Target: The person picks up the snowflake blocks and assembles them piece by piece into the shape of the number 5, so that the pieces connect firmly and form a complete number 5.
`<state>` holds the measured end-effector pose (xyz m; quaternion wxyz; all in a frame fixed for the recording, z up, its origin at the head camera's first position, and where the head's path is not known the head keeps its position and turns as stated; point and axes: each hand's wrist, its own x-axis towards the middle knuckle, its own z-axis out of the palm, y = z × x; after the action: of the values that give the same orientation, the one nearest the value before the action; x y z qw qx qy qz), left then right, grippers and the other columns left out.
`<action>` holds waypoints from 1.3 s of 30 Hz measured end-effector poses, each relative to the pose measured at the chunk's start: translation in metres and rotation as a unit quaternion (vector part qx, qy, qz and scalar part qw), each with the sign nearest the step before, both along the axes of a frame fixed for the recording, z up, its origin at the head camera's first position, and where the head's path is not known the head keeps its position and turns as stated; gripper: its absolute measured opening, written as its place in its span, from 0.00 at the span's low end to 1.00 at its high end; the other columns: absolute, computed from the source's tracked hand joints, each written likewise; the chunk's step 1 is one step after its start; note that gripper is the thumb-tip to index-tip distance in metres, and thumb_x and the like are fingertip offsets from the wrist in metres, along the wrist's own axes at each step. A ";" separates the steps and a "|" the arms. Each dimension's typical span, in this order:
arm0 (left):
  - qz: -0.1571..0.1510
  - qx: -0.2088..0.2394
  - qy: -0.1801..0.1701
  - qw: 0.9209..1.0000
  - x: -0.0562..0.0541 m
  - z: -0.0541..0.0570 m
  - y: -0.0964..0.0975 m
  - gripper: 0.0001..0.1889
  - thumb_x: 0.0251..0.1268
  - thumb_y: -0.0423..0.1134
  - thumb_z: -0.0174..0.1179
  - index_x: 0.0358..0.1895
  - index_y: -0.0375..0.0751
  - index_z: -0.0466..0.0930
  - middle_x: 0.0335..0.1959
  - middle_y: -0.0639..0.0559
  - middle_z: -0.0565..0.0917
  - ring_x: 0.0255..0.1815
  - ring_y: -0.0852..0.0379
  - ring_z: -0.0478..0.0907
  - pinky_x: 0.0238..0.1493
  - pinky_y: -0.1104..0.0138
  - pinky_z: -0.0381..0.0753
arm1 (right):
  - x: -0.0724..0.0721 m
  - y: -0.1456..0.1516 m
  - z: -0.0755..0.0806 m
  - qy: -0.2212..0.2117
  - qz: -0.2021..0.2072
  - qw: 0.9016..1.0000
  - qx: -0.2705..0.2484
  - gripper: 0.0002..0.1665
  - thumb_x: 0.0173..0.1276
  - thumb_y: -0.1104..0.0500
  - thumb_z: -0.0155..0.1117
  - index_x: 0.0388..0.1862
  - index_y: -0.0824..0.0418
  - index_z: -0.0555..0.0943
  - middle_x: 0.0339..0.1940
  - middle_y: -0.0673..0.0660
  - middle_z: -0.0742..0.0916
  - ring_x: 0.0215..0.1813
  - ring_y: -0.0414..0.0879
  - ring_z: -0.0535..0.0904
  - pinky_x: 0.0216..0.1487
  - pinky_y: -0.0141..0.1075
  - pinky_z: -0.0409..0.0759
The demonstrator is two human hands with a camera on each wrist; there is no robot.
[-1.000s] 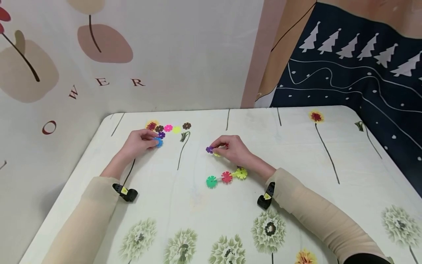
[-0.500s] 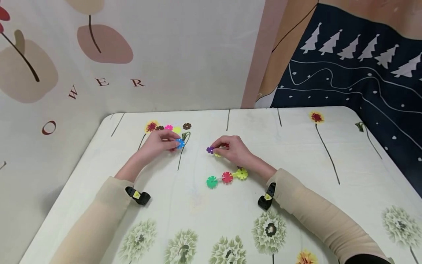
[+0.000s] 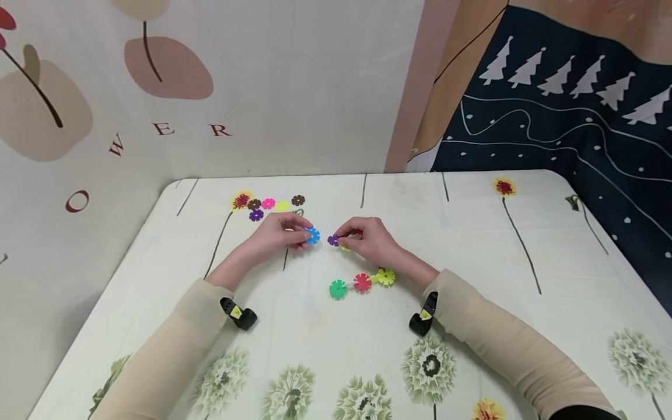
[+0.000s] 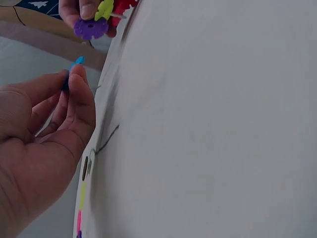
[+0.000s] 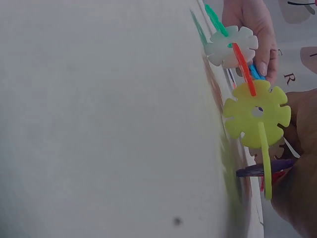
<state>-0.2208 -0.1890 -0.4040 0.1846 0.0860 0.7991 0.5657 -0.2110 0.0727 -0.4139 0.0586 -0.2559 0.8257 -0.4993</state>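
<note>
My left hand (image 3: 278,236) pinches a blue notched plastic disc (image 3: 313,235) between thumb and fingertips; the disc is nearly edge-on in the left wrist view. Facing it across a small gap, my right hand (image 3: 370,239) grips a purple notched disc (image 4: 90,29) with a yellow disc (image 4: 104,10) slotted beside it. These belong to a chain of interlocked discs that bends round below the right hand. In the right wrist view the chain shows a green disc (image 5: 216,20), a white disc (image 5: 245,42), a red disc (image 5: 242,67) and a large yellow disc (image 5: 272,106). Fingers hide part of the chain.
Loose discs lie at the back left of the table: two brown discs (image 3: 298,200), a pink disc (image 3: 268,203), a yellow disc (image 3: 282,206) and a purple disc (image 3: 256,215). The flower-patterned tabletop (image 3: 310,344) meets a printed wall cloth (image 3: 294,105) behind.
My left hand has carried the blue disc rightward from beside the loose discs to close by the purple disc. My right hand has stayed almost still with the chain.
</note>
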 end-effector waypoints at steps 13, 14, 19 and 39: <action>-0.025 0.011 -0.024 0.999 0.003 0.003 0.014 0.12 0.72 0.29 0.63 0.54 0.26 0.80 0.35 0.41 0.85 0.31 0.53 0.83 0.38 0.65 0.87 | 0.000 -0.002 -0.004 0.017 0.001 1.000 -0.015 0.05 0.69 0.68 0.70 0.42 0.64 0.89 0.39 0.54 0.90 0.44 0.47 0.84 0.45 0.35 0.83; -0.025 0.011 -0.025 0.999 0.003 0.003 0.015 0.12 0.72 0.29 0.63 0.54 0.26 0.80 0.35 0.41 0.86 0.30 0.53 0.83 0.38 0.65 0.87 | 0.000 -0.003 -0.004 0.016 0.001 1.000 -0.016 0.05 0.68 0.68 0.70 0.42 0.64 0.89 0.40 0.54 0.90 0.44 0.47 0.84 0.45 0.35 0.84; -0.022 0.020 -0.038 0.999 0.002 0.003 0.017 0.12 0.72 0.29 0.63 0.53 0.25 0.81 0.35 0.42 0.86 0.29 0.53 0.82 0.37 0.66 0.87 | 0.002 -0.003 -0.004 0.017 0.004 1.000 -0.020 0.05 0.68 0.69 0.70 0.41 0.64 0.89 0.40 0.54 0.90 0.44 0.47 0.84 0.45 0.35 0.85; 0.001 0.076 -0.088 0.993 -0.001 0.006 0.027 0.10 0.71 0.25 0.62 0.50 0.20 0.81 0.37 0.40 0.84 0.27 0.56 0.81 0.34 0.68 0.86 | 0.003 -0.003 -0.004 0.061 0.002 0.997 -0.038 0.05 0.65 0.71 0.73 0.37 0.63 0.90 0.36 0.56 0.89 0.39 0.45 0.83 0.41 0.34 0.86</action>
<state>-0.2223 -0.1616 -0.3981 0.2466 0.0489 0.7343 0.6305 -0.2081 0.0702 -0.4180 -0.0009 -0.2892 0.8077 -0.5138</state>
